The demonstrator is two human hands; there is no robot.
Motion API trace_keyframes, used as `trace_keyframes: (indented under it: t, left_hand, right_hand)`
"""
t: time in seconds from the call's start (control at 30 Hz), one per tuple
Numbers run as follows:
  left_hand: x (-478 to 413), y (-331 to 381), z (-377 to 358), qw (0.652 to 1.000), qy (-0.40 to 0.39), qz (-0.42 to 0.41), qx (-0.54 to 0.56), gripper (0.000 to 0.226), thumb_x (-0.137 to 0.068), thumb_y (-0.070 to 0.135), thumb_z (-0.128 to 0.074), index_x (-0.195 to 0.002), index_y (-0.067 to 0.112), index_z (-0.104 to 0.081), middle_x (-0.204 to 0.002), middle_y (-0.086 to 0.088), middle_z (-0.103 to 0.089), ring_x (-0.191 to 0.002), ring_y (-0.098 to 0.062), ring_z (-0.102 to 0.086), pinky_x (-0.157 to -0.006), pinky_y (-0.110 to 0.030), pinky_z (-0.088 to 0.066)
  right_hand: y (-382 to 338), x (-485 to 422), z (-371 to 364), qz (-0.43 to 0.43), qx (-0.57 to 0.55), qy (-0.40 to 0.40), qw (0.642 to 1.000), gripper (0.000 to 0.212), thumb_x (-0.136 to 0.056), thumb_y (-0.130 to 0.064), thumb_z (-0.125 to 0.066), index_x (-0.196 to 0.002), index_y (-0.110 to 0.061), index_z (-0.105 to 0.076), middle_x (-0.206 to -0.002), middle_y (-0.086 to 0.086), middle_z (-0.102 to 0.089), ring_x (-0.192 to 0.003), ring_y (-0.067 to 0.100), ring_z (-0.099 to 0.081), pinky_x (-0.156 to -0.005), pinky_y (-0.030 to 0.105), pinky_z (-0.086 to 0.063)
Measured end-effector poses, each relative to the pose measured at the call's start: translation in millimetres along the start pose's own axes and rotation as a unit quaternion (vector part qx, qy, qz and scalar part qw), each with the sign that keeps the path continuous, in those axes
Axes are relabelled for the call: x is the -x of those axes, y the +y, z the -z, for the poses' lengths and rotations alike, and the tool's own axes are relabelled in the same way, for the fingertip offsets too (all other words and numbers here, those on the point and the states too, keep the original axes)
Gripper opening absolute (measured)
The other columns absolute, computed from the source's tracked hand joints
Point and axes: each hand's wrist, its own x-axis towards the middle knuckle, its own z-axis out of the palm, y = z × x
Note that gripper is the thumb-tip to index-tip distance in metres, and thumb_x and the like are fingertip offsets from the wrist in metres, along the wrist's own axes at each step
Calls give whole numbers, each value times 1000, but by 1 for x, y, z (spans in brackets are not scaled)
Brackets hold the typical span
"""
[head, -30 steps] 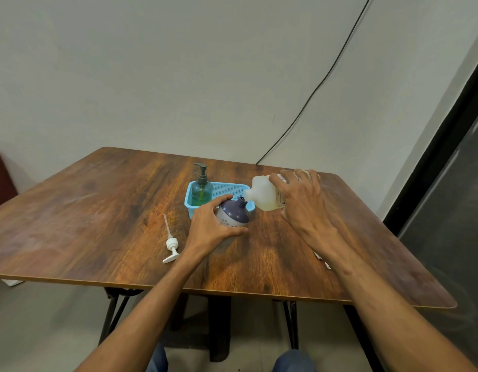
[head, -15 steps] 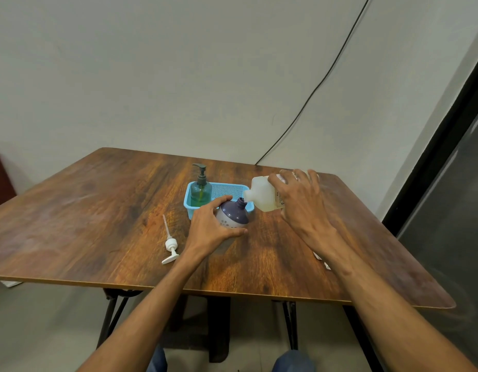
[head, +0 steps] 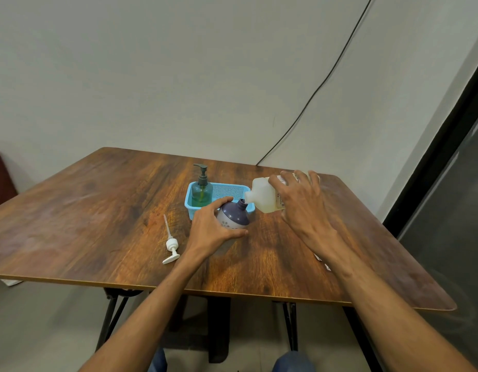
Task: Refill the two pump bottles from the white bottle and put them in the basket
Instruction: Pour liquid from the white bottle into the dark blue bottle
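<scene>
Soft, even indoor light, slightly dim.
Glossy brown wooden tabletop (head: pixel 98 210) shows faint sheen; wide-angle bending at edges; forearms slightly blurred near the bottom.

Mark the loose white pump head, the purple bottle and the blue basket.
white pump head (head: pixel 171 244): head view, on its round collar, lying on the table.
purple bottle (head: pixel 234 214): head view, on its dark shoulder below the open neck.
blue basket (head: pixel 227 189): head view, on the mesh back wall.
</scene>
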Motion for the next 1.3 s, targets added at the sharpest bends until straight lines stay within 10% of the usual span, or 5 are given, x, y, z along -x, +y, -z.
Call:
trace_keyframes:
  t: [1.3]
  left_hand:
    - [1,1,-1,1000,-5,1,-3,86,-57,38,-96,-132,19,-60,-125,2,-65,-107,-8,-59,-87,-14,-47]
  right_hand:
    - [1,-1,-1,5,6,7,1000,79,-48,-11,-97,-119,-16,-63,-114,19,-68,-104,42,-62,-94,59,-44]
